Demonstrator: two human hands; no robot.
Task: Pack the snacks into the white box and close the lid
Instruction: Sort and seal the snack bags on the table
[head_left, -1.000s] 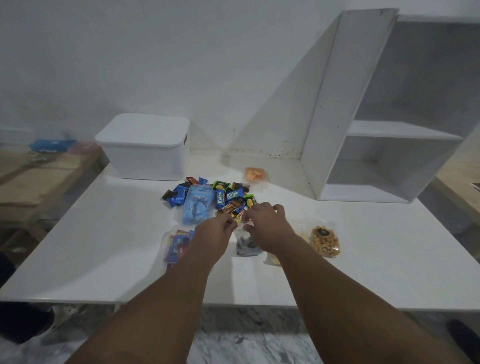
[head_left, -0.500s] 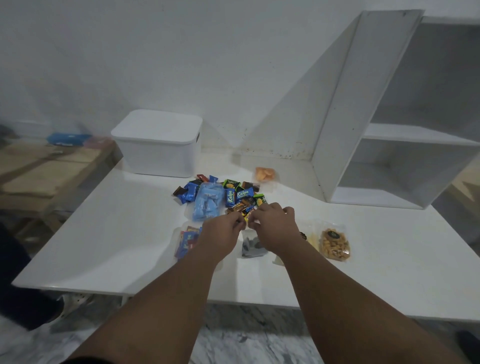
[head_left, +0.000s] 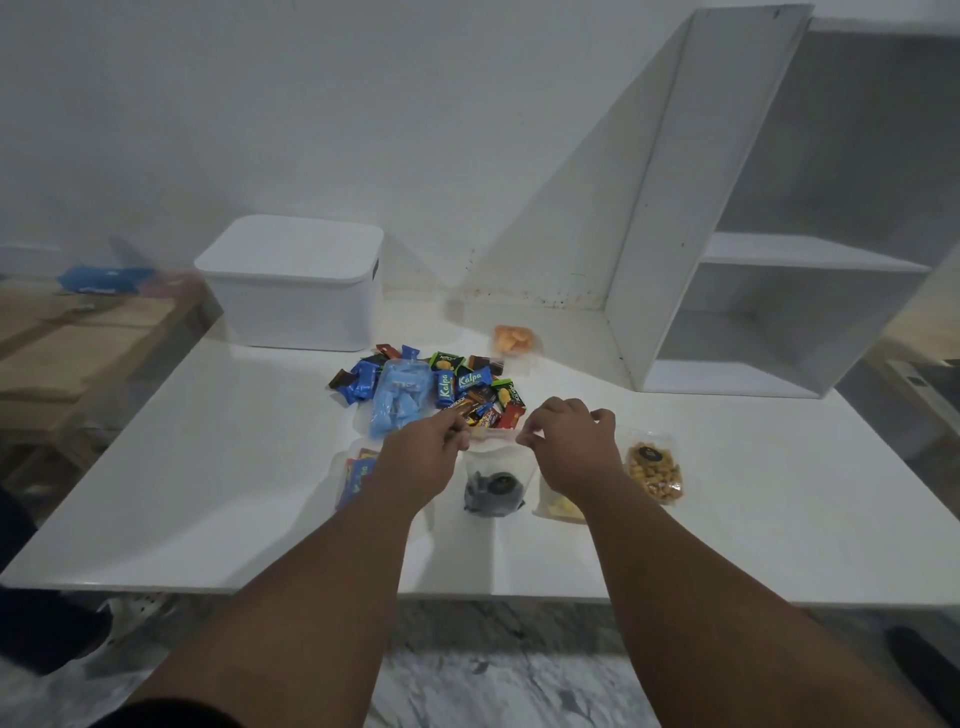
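Both hands have drawn apart since half a second ago; they were knuckle to knuckle over the pile, and now a gap shows between them with a pouch's top edge stretched across it.

Going from the left: the white box (head_left: 291, 296) sits at the far left of the table (head_left: 208, 493), its lid (head_left: 296, 244) on, so nothing is packed yet and I judge it must be opened before anything goes in. Near it lies the heap of small wrapped snacks (head_left: 457, 389) with a blue packet (head_left: 400, 402) on its left side. My left hand (head_left: 431, 457) has its fingers curled, pinching the left top corner of the dark-snack pouch (head_left: 493, 488). My right hand (head_left: 571, 447) pinches the opposite corner the same way. The pouch lies on the table between my wrists, well apart from the box. Just right of it, a yellow-snack pouch (head_left: 561, 506) is partly under my right wrist, then the nut pouch (head_left: 654, 473).

I read this as pressing or checking the pouch's seal, or taking it up by its corners; I cannot tell which.
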